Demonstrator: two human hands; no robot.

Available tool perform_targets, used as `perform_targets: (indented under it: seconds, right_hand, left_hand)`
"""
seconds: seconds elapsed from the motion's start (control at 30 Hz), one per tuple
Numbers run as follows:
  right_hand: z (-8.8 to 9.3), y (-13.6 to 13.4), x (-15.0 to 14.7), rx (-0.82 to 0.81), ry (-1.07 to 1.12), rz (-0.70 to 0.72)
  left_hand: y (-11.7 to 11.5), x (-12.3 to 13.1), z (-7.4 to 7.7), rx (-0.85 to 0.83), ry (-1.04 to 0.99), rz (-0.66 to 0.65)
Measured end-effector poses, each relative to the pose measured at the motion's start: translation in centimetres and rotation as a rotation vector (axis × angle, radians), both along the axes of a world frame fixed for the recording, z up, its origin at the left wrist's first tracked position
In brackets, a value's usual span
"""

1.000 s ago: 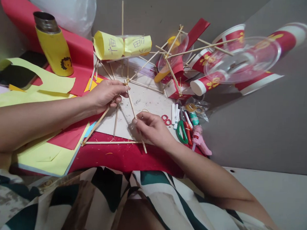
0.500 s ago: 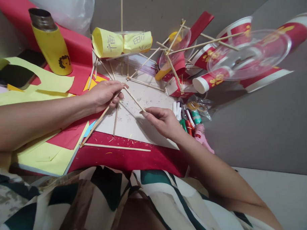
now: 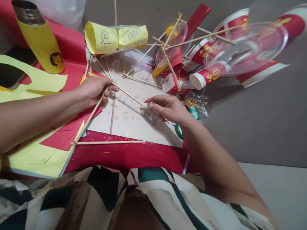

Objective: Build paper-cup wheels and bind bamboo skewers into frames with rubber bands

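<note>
My left hand (image 3: 97, 89) is closed around the joint where several thin wooden sticks meet. One long stick (image 3: 91, 114) slants from it down to the left, where it joins a stick (image 3: 112, 142) lying across the red cloth. Another stick (image 3: 127, 94) runs from my left hand down to the right. Near that stick's right end is my right hand (image 3: 166, 108), its fingers partly bent and spread. A thin loop, perhaps a rubber band, shows by its fingertips; whether the hand grips anything is unclear. Behind my left hand stand two yellow paper rolls (image 3: 102, 38) with writing.
A yellow bottle (image 3: 41, 40) stands at the back left beside coloured paper. Stick frames with clear plastic discs (image 3: 246, 49) and red-and-white paper cups (image 3: 212, 73) fill the back right. A white board (image 3: 133, 117) lies under the sticks, on a red cloth (image 3: 126, 157).
My right hand has come off the stick's end and its fingers have opened somewhat. A loop now shows near it. The view has shifted slightly, and my left hand still holds the joint.
</note>
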State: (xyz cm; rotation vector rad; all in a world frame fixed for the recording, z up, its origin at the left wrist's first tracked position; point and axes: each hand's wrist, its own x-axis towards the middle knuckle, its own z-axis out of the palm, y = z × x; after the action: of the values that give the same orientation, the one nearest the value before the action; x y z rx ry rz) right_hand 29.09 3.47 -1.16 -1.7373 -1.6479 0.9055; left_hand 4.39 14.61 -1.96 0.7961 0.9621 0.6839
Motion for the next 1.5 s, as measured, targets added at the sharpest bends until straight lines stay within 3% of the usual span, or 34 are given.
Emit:
perform_targets:
  seconds: [0.13,0.4,0.6,0.93,1.17,1.3,1.4,1.5]
  right_hand:
    - [-1.1,0.3,0.8,0.042,-0.124,-0.068]
    - [-1.5,1.0,1.3,-0.068,-0.385,0.155]
    - [-1.8,1.6,1.4,-0.016,-0.559,0.231]
    - [-1.0,2.0,2.7,0.160,-0.408,0.004]
    - [-1.5,2.5,2.0,-0.043,-0.435,0.158]
    - [-1.8,2.7,1.8,-0.033,-0.552,0.247]
    - [-1.5,2.8,2.1,0.030,-0.541,0.196]
    - [-0.9,2.8,2.3,0.082,-0.314,0.059]
  left_hand:
    - [0.7,-0.1,-0.3,0.003,0.001,0.033]
    - [1.8,-0.5,-0.5,0.026,0.005,0.040]
    - [2.7,-0.9,-0.1,0.004,0.088,0.054]
    - [3.9,-1.3,0.1,0.040,0.129,0.079]
    - [4.6,-1.6,-0.9,0.059,0.128,0.055]
    - [4.3,-1.5,-0.8,0.067,0.164,0.082]
    - [4.0,-1.4,-0.3,0.079,0.204,0.093]
    - [3.8,-1.4,0.1,0.111,0.253,0.098]
